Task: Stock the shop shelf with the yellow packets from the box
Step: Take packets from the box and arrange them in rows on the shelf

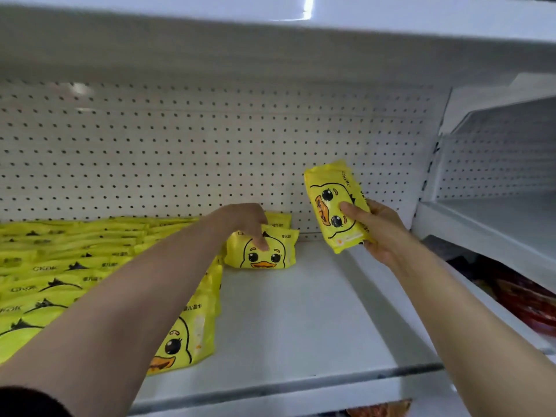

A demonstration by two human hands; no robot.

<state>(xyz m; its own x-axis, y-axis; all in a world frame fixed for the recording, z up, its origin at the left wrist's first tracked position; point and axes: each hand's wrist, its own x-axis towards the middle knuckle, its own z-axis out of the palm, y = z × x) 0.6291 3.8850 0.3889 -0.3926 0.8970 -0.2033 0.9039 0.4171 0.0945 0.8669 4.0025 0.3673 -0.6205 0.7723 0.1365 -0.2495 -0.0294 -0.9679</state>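
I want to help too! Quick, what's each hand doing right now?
Left hand: fingers curled onto the top of a standing yellow packet on the shelf.
Right hand: holding another yellow packet up in the air.

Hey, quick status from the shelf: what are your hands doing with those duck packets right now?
Left hand pinching standing packet at back of shelf. Right hand holding another packet, off the shelf. Space beside the row open.

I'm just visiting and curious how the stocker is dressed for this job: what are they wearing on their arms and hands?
Nothing on the hands: the left hand and the right hand are bare, with no gloves, rings or watch in view. Both forearms are uncovered. The only clothing visible is the edge of a dark sleeve high on the left arm, at the bottom left corner of the view.
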